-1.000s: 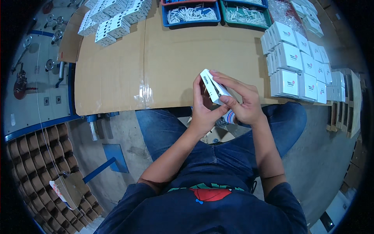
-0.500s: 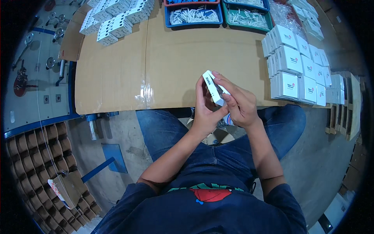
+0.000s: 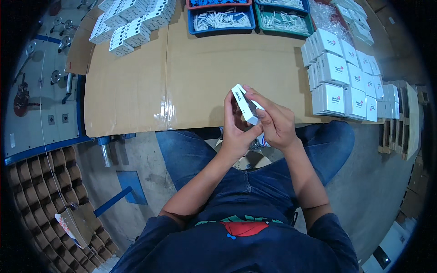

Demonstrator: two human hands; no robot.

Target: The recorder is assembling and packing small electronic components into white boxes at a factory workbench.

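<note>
Over the near edge of the table I hold a small white plastic case (image 3: pixel 244 105) between both hands. It is tilted, with its narrow printed side facing up and a dark gap showing along its right side. My left hand (image 3: pixel 235 137) is closed round its left side and lower end, thumb near the bottom corner. From the right, my right hand (image 3: pixel 281 126) grips it, the fingers at the upper edge and the thumb at the lower part. What lies inside the gap is too dark to make out.
Cardboard covers the table (image 3: pixel 132 86). White square boxes (image 3: pixel 334 70) are stacked at right; white blocks with dark openings (image 3: pixel 132 34) stand far left. A blue tray (image 3: pixel 221 32) and a green tray (image 3: pixel 309 31) hold small white parts. A cardboard divider grid (image 3: pixel 41 182) lies lower left.
The whole view has shifted slightly to the left. Both hands keep hold of the white plastic case in nearly the same pose.
</note>
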